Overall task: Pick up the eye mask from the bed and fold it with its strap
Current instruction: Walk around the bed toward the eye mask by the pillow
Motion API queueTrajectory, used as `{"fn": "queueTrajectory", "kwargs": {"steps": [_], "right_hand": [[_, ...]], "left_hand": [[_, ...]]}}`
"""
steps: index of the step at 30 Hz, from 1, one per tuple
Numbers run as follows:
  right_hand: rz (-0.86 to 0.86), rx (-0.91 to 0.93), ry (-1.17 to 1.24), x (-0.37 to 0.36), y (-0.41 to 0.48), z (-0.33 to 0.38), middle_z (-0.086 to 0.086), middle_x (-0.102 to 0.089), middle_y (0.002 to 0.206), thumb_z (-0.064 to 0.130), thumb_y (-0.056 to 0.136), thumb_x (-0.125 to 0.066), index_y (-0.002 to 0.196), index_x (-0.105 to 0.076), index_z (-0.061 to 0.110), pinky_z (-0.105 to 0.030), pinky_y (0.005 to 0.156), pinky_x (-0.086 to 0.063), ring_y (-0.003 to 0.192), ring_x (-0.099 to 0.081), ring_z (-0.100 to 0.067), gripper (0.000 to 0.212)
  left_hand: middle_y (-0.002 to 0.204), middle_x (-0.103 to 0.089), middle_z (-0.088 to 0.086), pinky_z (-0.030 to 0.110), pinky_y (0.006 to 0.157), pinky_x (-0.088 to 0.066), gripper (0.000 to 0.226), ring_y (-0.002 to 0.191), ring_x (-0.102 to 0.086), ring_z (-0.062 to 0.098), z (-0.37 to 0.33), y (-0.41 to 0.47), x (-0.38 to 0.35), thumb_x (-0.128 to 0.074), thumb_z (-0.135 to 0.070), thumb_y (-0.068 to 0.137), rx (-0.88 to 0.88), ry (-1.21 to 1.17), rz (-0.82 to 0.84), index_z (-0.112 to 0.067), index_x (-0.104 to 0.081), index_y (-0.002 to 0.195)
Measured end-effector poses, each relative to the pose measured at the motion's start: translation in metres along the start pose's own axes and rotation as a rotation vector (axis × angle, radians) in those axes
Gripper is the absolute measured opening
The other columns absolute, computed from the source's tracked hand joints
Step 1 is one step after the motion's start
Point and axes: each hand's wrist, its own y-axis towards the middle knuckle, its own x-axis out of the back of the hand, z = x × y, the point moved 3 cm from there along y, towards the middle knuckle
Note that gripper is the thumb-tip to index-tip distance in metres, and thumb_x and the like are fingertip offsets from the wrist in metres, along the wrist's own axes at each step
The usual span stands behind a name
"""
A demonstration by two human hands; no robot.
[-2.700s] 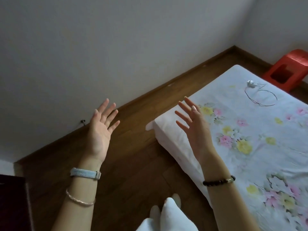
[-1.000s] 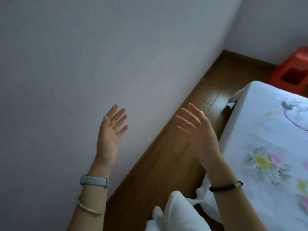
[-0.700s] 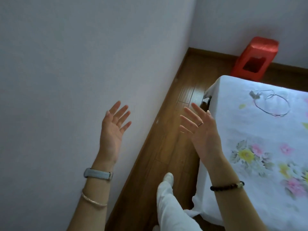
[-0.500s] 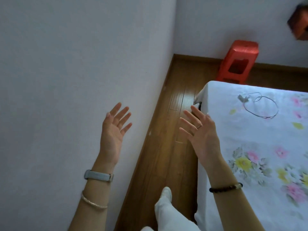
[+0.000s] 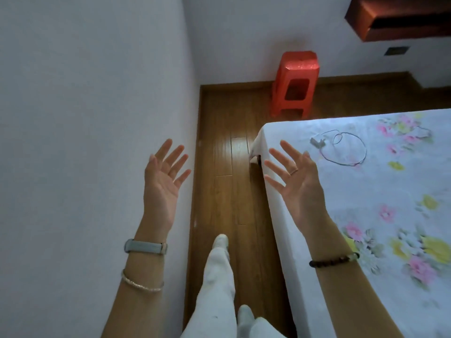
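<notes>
While both hands [image 5: 231,186] hover empty, a red stool [image 5: 294,84] stands beyond the bed [image 5: 402,191].

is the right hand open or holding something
Open and empty: the right hand has its fingers spread, palm showing, raised above the bed edge.

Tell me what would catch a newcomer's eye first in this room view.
Two raised hands with spread fingers, the left hand before the white wall and the right hand over the bed's edge. Next, the red stool in the far corner, then a thin looped cord on the floral bedsheet.
</notes>
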Motion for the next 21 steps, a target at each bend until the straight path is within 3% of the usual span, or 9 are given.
{"fn": "queueTrajectory", "kwargs": {"steps": [11,21], "right_hand": [[-0.231,0.080,-0.014,-0.011,0.170,0.031,-0.002,-0.058,0.143,0.043,0.105,-0.024,0.130,-0.057,0.033,-0.052,0.112,-0.041,0.127,-0.060,-0.023,0.043],[-0.273,0.093,-0.003,-0.020,0.304,0.050,-0.001,-0.058,0.143,0.044,0.105,-0.023,0.133,-0.055,0.032,-0.049,0.111,-0.042,0.128,-0.059,-0.024,0.044]], "left_hand": [[0.150,-0.051,0.005,0.053,0.115,-0.034,0.062,0.135,-0.052,0.024,0.021,0.230,-0.048,-0.024,-0.052,0.097,0.124,-0.029,0.178,-0.023,-0.040,0.149],[0.149,-0.052,0.004,0.050,0.114,-0.038,0.059,0.134,-0.054,0.022,0.023,0.378,-0.081,-0.022,-0.049,0.100,0.144,-0.003,0.256,-0.022,-0.040,0.149]]}}
